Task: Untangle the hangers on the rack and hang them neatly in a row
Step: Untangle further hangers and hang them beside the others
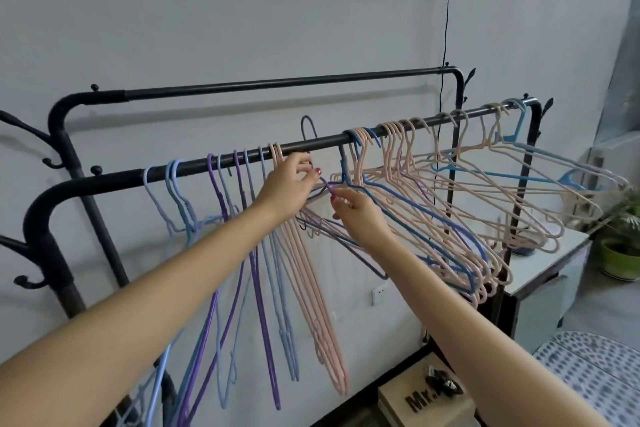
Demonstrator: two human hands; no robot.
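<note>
A black metal rack has a front rail (pixel 322 142) loaded with thin hangers. Purple, light blue and pink hangers (pixel 263 253) hang straight in a row on the left part. On the right, pink and blue hangers (pixel 450 204) lie crossed and tangled, tilted sideways. A dark blue hanger's hook (pixel 309 126) sticks up above the rail in the middle. My left hand (pixel 291 184) pinches a hanger's neck just below the rail. My right hand (pixel 356 213) grips a purple hanger (pixel 330 189) at the edge of the tangle, close to the left hand.
A second, higher rail (pixel 277 83) runs behind, bare. Coat hooks (pixel 20 128) jut out at the rack's left. A white cabinet (pixel 547 274) and a potted plant (pixel 620 253) stand to the right. A cardboard box (pixel 426 402) sits below. A black cable (pixel 445 45) hangs down the wall.
</note>
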